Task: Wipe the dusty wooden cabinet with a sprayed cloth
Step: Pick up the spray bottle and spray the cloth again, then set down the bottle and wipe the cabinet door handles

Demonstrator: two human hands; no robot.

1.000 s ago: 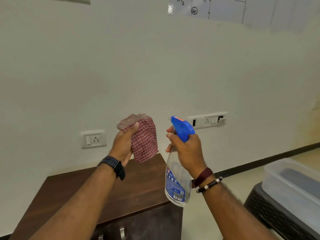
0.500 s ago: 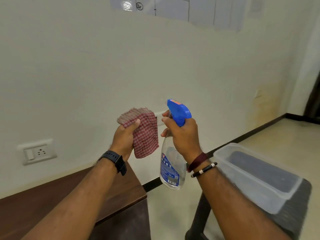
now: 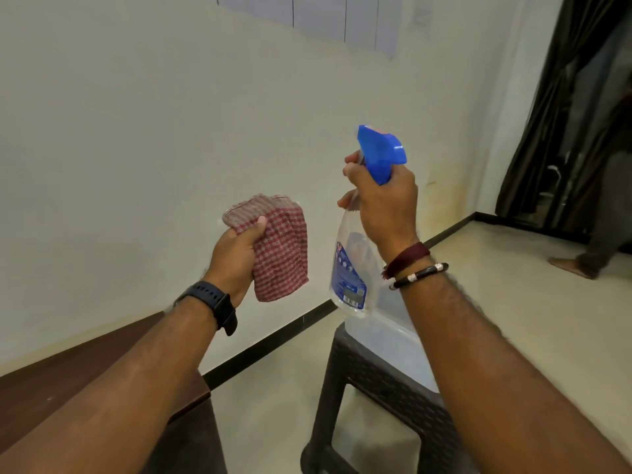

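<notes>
The step in hand looked like wetting the cloth (image 3: pixel 284 248): the left hand (image 3: pixel 236 254) held it bunched, thumb pinching the red-checked fabric against curled fingers, raised in front of the wall. Just beside it to the right, the right hand (image 3: pixel 383 203) wrapped its grip round the neck of the spray bottle (image 3: pixel 352 268), fingers at the trigger under the blue head (image 3: pixel 379 152), nozzle facing left toward the cloth. Wiping had not begun. The wooden cabinet (image 3: pixel 85 364) lay low at the near left, under the left forearm, its right edge ending above open floor. The next move probably called for parking the bottle. A dark stool (image 3: pixel 369 381) carrying a clear tub (image 3: pixel 393 340) stood near right, narrowing the room between.
</notes>
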